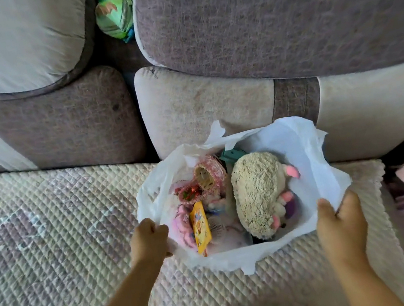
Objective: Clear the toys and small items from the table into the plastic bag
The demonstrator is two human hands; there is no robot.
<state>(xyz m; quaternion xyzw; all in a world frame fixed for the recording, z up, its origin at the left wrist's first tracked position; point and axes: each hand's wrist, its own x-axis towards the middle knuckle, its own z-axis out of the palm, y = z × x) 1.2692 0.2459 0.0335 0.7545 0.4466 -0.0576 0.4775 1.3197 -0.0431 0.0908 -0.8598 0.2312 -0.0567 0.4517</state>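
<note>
The bag (312,161) sat on the quilt (48,232), both hands' curled fingers pinching its rim: left (149,237), right (341,223). Between them lay the plush (257,186). Thin, slippery plastic, probably light; best gathered at the rim.

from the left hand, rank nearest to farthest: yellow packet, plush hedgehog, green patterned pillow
1. Yellow packet: in the bag, just right of the left hand.
2. Plush hedgehog: on the bag's right side.
3. Green patterned pillow: far up, wedged between the sofa cushions.
</note>
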